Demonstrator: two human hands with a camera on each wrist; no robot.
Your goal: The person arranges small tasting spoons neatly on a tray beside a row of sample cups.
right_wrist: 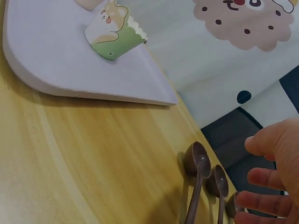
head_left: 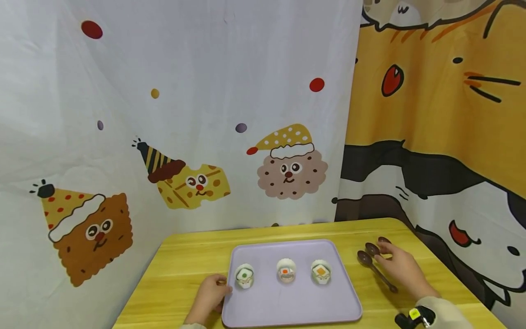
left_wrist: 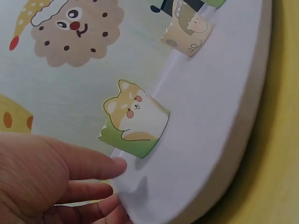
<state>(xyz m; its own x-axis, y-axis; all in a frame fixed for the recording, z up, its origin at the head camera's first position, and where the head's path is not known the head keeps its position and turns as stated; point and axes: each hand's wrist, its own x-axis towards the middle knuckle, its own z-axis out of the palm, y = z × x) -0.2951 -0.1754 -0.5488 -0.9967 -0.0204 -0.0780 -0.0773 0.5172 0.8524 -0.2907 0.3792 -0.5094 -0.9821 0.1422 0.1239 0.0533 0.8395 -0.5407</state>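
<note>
My left hand (head_left: 209, 294) grips the left edge of a lilac tray (head_left: 287, 301). In the left wrist view its thumb lies on the rim, with the other fingers curled beside and below. Three small printed paper cups stand in a row on the tray: a left cup (head_left: 244, 276) showing green inside, a middle cup (head_left: 286, 270) and a right cup (head_left: 321, 272), both showing orange. My right hand (head_left: 400, 267) hovers over brown spoons, its fingers spread and apart in the right wrist view. The nearest spoon (right_wrist: 196, 177) lies left of a second spoon (right_wrist: 217, 186); fingertips overlap a third spoon (right_wrist: 232, 205).
A yellow wood-grain table (head_left: 193, 249) carries the tray and spoons. Behind it hangs a white curtain (head_left: 197, 55) with cartoon snacks, and at the right an orange cat-print curtain (head_left: 431, 119). A black wrist device (head_left: 415, 317) sits on the right sleeve.
</note>
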